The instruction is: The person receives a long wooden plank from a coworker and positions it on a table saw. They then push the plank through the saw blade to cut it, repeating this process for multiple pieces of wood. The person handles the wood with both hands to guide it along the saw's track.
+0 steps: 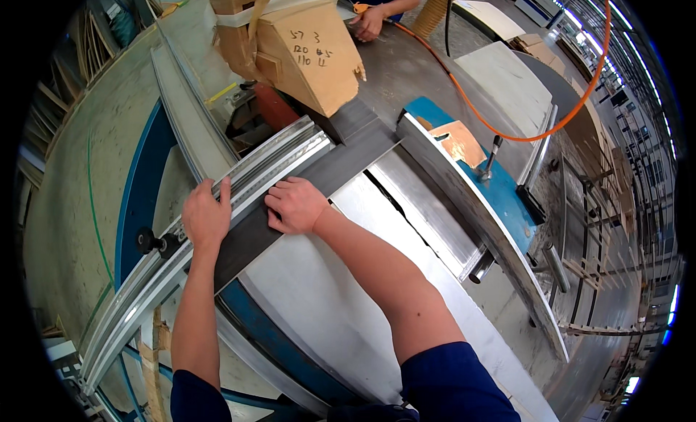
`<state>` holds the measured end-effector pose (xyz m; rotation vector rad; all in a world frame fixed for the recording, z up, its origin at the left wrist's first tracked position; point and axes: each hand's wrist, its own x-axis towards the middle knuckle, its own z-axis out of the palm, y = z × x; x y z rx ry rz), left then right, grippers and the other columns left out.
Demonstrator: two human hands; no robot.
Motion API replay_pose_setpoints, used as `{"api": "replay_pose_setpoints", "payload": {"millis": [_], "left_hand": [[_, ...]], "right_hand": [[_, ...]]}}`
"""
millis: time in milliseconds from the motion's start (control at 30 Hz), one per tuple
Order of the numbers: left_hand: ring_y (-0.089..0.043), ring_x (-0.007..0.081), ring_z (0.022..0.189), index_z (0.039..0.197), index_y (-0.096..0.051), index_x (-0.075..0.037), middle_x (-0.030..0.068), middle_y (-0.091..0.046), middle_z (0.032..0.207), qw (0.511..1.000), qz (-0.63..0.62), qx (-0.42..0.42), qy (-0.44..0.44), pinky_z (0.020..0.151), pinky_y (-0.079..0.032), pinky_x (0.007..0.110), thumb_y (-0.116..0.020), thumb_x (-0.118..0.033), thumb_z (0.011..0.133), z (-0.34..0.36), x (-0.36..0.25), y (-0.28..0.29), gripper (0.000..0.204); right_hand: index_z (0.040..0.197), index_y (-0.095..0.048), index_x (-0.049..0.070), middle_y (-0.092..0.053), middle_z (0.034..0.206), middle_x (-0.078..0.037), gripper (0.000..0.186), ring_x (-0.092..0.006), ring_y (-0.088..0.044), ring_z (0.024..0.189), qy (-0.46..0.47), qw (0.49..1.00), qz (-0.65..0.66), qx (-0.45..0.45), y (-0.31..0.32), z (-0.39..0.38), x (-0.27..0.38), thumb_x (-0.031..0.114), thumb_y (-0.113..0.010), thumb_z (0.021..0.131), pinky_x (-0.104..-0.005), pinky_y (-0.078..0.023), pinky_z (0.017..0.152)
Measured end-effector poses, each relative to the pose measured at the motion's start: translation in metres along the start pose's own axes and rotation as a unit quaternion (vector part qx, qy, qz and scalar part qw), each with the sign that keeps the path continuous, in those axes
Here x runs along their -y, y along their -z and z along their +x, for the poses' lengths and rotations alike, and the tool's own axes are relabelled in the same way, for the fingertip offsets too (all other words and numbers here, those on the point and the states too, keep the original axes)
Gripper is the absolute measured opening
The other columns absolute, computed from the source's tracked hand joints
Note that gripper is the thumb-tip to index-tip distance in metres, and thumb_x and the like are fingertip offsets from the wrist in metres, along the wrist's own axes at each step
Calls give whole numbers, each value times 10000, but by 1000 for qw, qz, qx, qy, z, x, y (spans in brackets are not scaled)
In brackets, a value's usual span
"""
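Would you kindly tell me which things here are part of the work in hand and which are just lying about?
In hand:
- left hand on the ribbed aluminium rail
- right hand on the dark flat strip

Lying about:
- cardboard-wrapped cover
- orange hose
- a co-worker's hand

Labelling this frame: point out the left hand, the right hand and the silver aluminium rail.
left hand point(206, 220), head view, back of the hand
right hand point(296, 203), head view, back of the hand
silver aluminium rail point(272, 163), head view, ribbed top face beyond the fingers
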<state>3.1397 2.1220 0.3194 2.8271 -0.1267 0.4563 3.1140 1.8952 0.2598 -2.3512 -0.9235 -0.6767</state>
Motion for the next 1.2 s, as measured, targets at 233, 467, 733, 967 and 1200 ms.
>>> {"api": "replay_pose_setpoints", "payload": {"millis": [233, 467, 733, 967, 1200], "left_hand": [[-704, 471, 1028, 1132, -765, 2, 264, -764, 1083, 1000, 5, 15, 14, 927, -534, 540, -614, -493, 1071, 39, 13, 1, 521], [-702, 405, 1013, 1010, -730, -17, 201, -764, 1005, 1000, -11, -27, 2, 928, -523, 496, -642, -449, 1055, 59, 30, -1, 443], [-695, 379, 1014, 979, -710, -25, 176, -755, 1003, 999, -36, -28, 0, 929, -512, 484, -625, -410, 1064, 49, 33, 0, 403], [-685, 386, 1023, 1006, -716, -22, 178, -747, 1002, 998, -49, -25, -1, 947, -516, 487, -651, -400, 1058, 13, 17, 17, 387], [-612, 387, 1271, 1356, -674, -52, 220, -677, 1320, 988, -132, -47, -72, 1108, -468, 484, -742, -371, 1013, -54, 11, 28, 473]], "right_hand": [[786, -627, 81, -636, 795, -75, 158, -286, -670, 821, -13, 1000, -7, 6, -18, 34, -18, 204, -724, 792, -411, -540, 754], [832, -638, 73, -669, 862, -86, 172, -301, -680, 883, -28, 999, -21, 23, -32, 58, -25, 227, -715, 822, -427, -552, 820], [887, -665, 103, -668, 869, -58, 145, -279, -670, 851, -24, 998, -39, 34, -26, 52, -19, 213, -724, 813, -415, -554, 802], [870, -640, 99, -651, 880, -67, 149, -288, -663, 875, -29, 998, -37, 37, -5, 26, 10, 219, -715, 826, -423, -543, 808], [895, -643, 99, -650, 902, -70, 182, -285, -663, 891, -33, 997, -40, 55, 20, -14, 38, 216, -738, 793, -415, -547, 848]]}}
